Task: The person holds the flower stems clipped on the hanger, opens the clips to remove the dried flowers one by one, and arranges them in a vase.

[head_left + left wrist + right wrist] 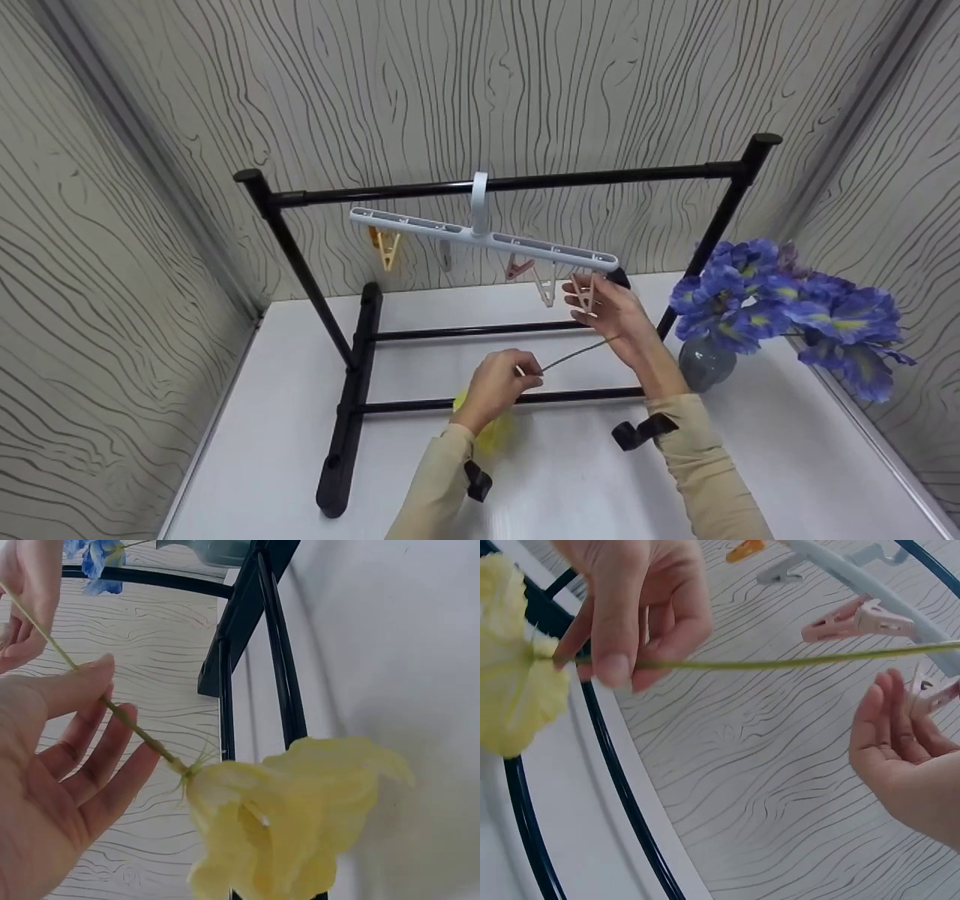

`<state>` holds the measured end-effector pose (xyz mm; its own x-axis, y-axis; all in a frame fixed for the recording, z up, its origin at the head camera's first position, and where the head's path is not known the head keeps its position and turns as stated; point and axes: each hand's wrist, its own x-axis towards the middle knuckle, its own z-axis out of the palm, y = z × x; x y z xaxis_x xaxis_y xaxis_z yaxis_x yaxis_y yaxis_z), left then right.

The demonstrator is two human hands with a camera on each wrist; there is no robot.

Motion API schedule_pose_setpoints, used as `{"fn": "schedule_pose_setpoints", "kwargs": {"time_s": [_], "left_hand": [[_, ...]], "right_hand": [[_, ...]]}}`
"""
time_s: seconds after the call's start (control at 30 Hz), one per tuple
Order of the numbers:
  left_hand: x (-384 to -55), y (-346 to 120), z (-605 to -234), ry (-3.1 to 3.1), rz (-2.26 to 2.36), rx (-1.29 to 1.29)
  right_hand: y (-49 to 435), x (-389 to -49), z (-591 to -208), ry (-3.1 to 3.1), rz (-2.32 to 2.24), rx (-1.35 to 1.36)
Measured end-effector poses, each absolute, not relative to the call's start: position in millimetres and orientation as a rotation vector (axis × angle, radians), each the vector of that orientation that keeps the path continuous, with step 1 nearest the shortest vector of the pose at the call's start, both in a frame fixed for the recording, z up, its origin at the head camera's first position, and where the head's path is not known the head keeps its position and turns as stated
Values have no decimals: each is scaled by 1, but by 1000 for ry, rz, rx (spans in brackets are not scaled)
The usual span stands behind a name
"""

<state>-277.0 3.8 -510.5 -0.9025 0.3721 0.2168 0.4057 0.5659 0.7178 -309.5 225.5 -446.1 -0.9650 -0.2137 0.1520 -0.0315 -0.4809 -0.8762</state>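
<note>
The left hand [495, 386] pinches the thin green stem [780, 661] of a yellow artificial flower [285, 825], thumb and fingers [615, 652] closed on the stem just beside the bloom. The stem's long axis runs from the left hand's fingers up and across toward the right hand [611, 311]; the yellow head points down toward the counter [570, 480], hanging below the left hand's fingers, and the bare stem end points up at the right hand.

The right hand's fingers are curled round a pale clip [585, 292] that hangs from the white clip hanger [480, 236]; the stem end lies at that palm, though whether it is gripped cannot be told. In the right wrist view the fingers [885, 727] stand partly apart, the stem passing just above them.

The hanger hooks over the top bar of a black rack [352, 375] standing on the counter. Beyond the right hand's fingers, a grey vase [705, 364] holds blue flowers [787, 307].
</note>
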Motion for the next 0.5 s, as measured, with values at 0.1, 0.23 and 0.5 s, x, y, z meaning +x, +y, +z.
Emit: {"fn": "schedule_pose_setpoints", "kwargs": {"time_s": [0.1,0.23,0.5], "left_hand": [[-277,-2,-510,-2741,-1164,-644],[-277,-6,-512,-2704,-1004,-621],[-276,-12,-515,-2549,-599,-596]], "right_hand": [[230,-309,-448,1670,-2429,-378],[235,-308,-453,1845,-2105,-423],[233,-302,-462,2265,-1419,-688]]}}
